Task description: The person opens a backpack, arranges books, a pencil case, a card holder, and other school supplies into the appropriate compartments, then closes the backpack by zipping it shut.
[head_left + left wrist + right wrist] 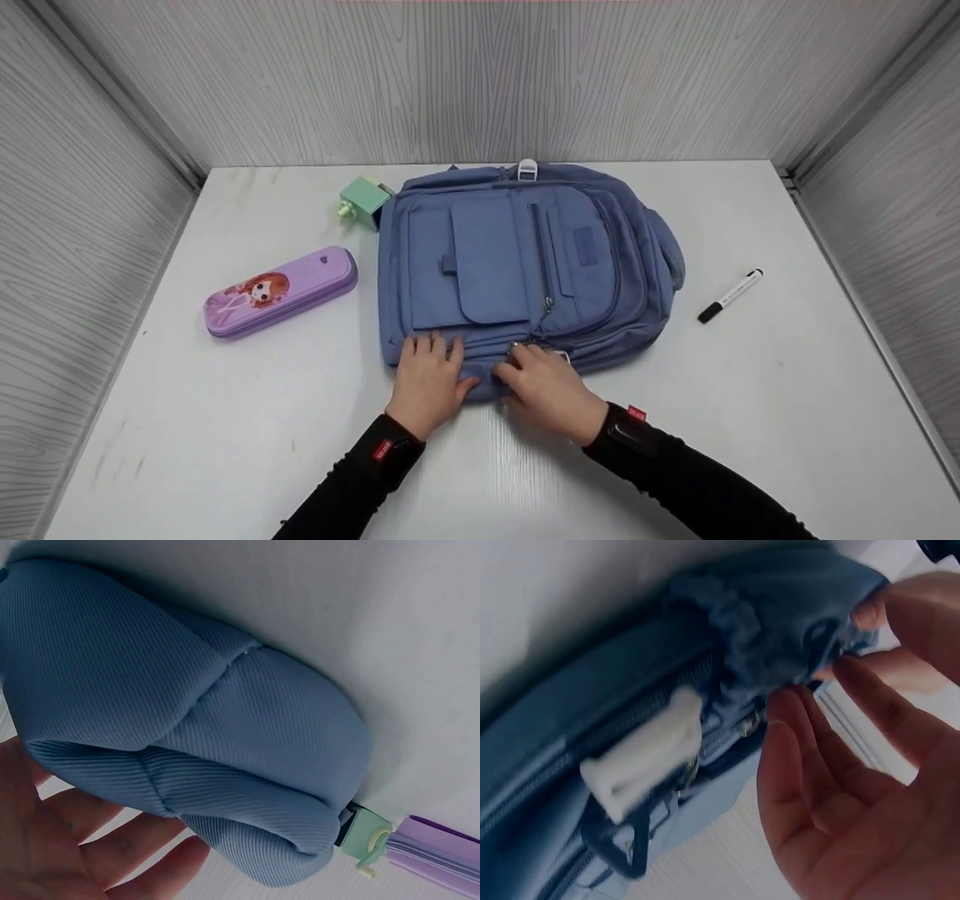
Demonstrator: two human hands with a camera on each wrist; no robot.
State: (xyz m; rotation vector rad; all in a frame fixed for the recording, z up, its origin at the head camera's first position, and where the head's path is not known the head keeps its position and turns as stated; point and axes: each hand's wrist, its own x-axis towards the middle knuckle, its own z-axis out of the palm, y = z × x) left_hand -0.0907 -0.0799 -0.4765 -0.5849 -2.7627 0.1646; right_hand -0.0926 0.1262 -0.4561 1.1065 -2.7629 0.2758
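Note:
A blue backpack (487,255) lies front side up, its base to the left and top to the right. My left hand (429,379) rests on its near lower edge, fingers fairly straight over the fabric. In the left wrist view, the fingers (150,859) show below the backpack's padded corner. With curled fingers, my right hand (546,386) pinches the near side of the backpack, by a metal zipper pull (514,347). In the right wrist view, gathered side-pocket fabric (780,630) lies at the fingertips, beside a white buckle (649,754). The exact grip is partly hidden.
A purple pencil case (300,289) with a cartoon figure lies to the left. A small green box-shaped object (365,196) touches or nearly touches the backpack's far left corner. At the right is a white marker with a black cap (731,295). Grey wood-grain panels enclose the white table.

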